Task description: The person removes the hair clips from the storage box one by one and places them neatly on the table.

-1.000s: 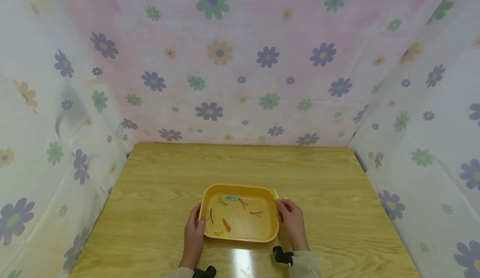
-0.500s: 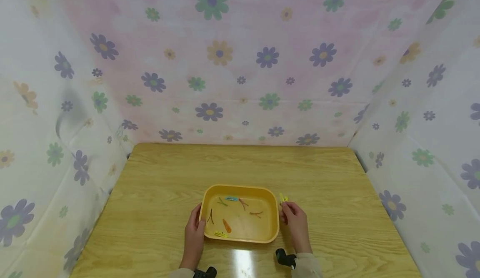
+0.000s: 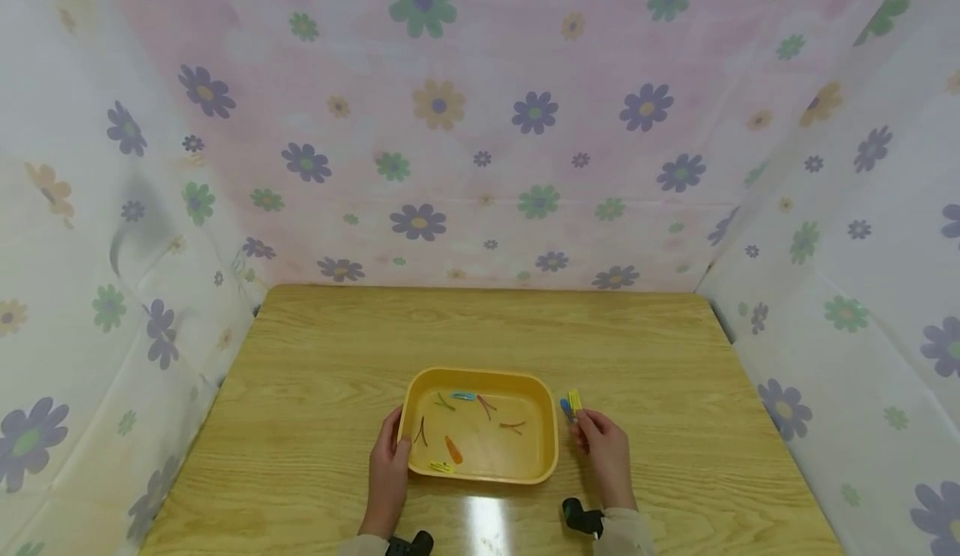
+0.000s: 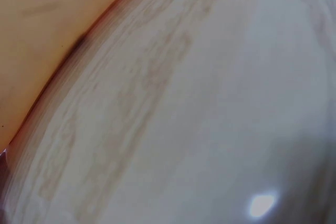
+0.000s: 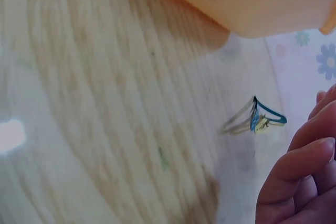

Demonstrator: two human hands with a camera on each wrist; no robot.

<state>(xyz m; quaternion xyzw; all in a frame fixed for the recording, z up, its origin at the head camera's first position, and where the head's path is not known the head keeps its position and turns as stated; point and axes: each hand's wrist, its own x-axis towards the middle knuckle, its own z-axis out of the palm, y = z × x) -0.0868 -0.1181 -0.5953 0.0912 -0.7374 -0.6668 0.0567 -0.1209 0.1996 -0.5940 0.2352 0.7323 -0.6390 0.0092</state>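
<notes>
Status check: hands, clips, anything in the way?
Left hand gripping yellow tray. Right hand by blue clip and yellow clip outside it, grip unclear. Tray's right wall between those clips and its inside.

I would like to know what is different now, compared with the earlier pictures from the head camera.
The right hand has moved to the right, away from the tray. A blue clip now shows near its fingertips, beside a yellow clip; whether the fingers grip either is unclear. The left hand stays at the left rim, and the tray has not visibly moved.
</notes>
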